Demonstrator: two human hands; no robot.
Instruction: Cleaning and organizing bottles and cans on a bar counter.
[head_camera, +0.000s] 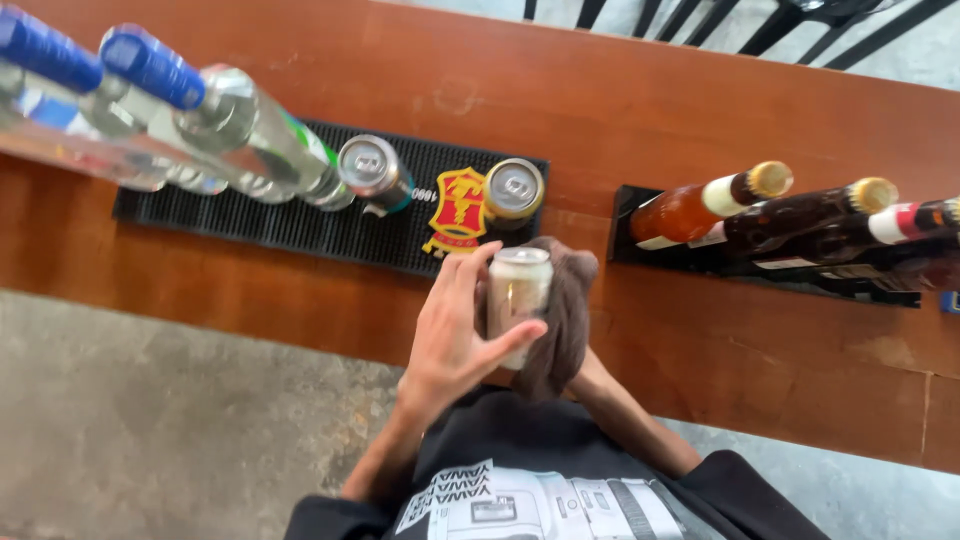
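Two hands are sharing one upright can (517, 300).
Left hand (452, 335) is gripping its left side; right hand (570, 330), hidden under a brown cloth (562, 318), is pressing against its right.

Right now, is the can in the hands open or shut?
Shut. The can has an unbroken silver top with its pull tab lying flat, held between the left hand and a brown cloth.

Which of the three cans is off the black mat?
The pale can between the left hand and the brown cloth; both others stand on the mat.
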